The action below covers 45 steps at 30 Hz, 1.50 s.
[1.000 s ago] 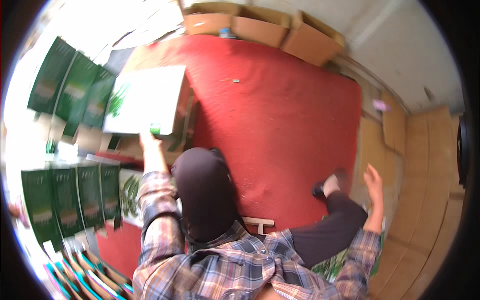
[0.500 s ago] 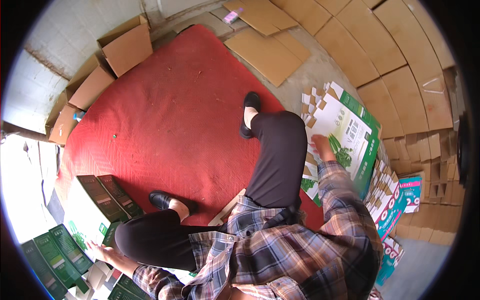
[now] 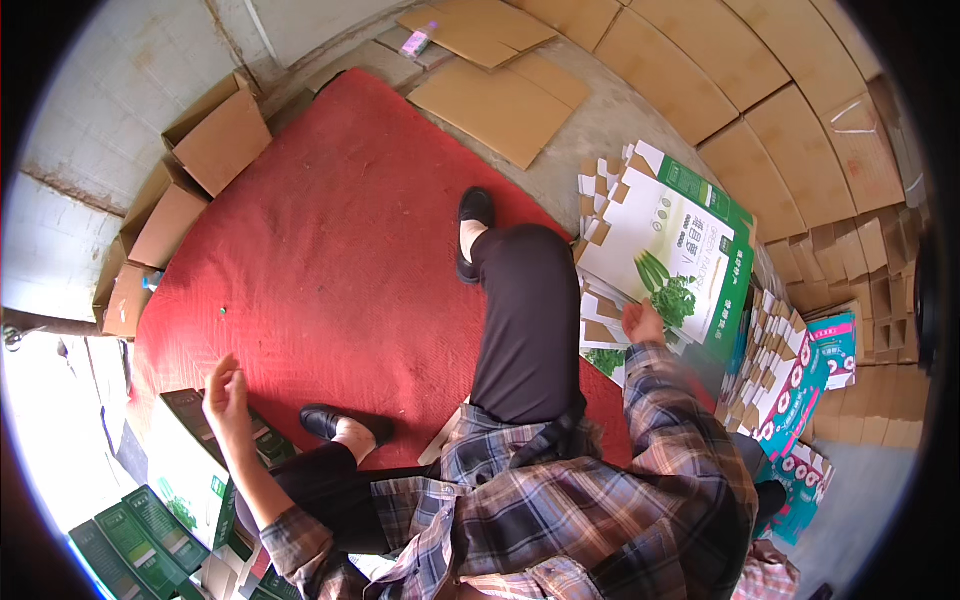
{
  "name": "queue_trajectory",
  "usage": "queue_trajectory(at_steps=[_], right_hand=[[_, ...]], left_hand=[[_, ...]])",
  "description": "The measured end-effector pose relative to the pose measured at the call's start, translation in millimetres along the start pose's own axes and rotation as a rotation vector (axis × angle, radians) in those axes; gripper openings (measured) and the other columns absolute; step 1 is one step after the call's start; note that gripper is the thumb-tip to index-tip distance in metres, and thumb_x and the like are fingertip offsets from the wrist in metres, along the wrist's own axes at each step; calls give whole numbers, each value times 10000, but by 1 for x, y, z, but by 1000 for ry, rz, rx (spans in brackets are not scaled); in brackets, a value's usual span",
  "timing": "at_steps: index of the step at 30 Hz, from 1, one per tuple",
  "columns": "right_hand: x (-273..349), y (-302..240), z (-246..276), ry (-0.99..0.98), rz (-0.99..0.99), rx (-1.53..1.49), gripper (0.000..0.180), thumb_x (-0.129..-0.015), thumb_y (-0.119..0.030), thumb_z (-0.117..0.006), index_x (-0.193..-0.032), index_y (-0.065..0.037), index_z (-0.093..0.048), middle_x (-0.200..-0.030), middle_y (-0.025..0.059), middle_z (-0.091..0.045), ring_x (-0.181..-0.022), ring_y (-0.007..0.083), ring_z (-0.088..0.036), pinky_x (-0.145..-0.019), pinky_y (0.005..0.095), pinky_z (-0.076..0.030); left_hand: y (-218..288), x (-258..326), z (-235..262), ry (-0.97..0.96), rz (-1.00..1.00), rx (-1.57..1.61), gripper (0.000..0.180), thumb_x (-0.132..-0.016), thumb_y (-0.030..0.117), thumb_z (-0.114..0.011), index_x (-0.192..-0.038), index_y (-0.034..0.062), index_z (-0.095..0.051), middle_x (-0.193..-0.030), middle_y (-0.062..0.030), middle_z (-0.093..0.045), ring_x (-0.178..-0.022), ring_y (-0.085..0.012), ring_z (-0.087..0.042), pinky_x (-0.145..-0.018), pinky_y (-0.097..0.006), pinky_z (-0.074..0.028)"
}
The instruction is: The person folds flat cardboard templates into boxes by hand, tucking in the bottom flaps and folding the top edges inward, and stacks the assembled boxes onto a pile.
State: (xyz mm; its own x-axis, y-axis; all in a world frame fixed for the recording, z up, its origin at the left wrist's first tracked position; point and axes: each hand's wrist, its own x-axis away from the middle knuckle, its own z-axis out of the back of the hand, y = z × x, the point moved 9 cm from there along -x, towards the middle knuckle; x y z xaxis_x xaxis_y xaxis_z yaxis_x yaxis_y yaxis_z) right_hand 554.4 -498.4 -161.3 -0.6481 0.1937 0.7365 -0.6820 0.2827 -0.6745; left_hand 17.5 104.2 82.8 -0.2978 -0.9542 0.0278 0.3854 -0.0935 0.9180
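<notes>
Now turned rightward: right hand (image 3: 643, 322) laid loosely on the top flat green-and-white carton (image 3: 668, 250) of the stack, grip uncertain; left hand (image 3: 228, 388) half-curled, empty, above the folded box (image 3: 200, 462) beside the red mat (image 3: 330, 250).

Right side: flat white-and-green carton blank (image 3: 668, 240) with a vegetable print lay on top of a stack of same blanks (image 3: 598, 335); right hand (image 3: 643, 322) rested on its near edge. Further right, near: stack of teal/white/red flat cartons (image 3: 800, 400). Far and far right: plain brown flattened cardboard sheets (image 3: 505, 100), overlapping on the floor. Far left: three open brown boxes (image 3: 215, 135) along the wall. Near left: assembled white-and-green box (image 3: 190, 465) just under the left hand (image 3: 228, 395), with a row of dark green upright cartons (image 3: 125, 530) nearer still.
</notes>
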Motion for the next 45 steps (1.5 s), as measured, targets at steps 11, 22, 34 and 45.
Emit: queue_trajectory(at_steps=[11, 22, 34, 45], right_hand=[[-24, -32, 23, 122, 279, -73, 340, -935, -396, -516, -906, -62, -568, -763, 70, -603, -592, 149, -560, -459, 272, -443], [2, -64, -10, 146, 377, -507, 269, -922, -336, -556, -1042, -98, -595, -917, 43, -642, -716, 162, -595, -555, 261, -486], [61, -166, -67, 110, 505, -583, 267, -939, -230, -564, -1155, -73, -550, -991, 66, -620, -831, 196, -593, -658, 275, -483], [187, -178, -259, -688, 385, -179, 281, -884, -223, -632, -1086, -31, -600, -1032, 84, -666, -937, 205, -627, -826, 322, -489]], left_hand=[[-58, -5, -65, -275, 91, -284, 351, -839, 68, -629, -1187, 37, -607, -874, -10, -604, -749, -87, -547, -661, -241, -461], [-54, -2, -57, -280, 93, -388, 367, -825, 78, -633, -1190, 48, -609, -927, -50, -613, -781, -130, -577, -697, -275, -483], [-26, 0, -52, -241, 13, -358, 380, -810, 84, -638, -1186, 39, -609, -978, -79, -621, -815, -152, -595, -717, -290, -489], [-26, -8, -29, -129, -63, -267, 408, -790, 84, -676, -1188, 42, -602, -984, -95, -644, -830, -166, -609, -737, -296, -500]])
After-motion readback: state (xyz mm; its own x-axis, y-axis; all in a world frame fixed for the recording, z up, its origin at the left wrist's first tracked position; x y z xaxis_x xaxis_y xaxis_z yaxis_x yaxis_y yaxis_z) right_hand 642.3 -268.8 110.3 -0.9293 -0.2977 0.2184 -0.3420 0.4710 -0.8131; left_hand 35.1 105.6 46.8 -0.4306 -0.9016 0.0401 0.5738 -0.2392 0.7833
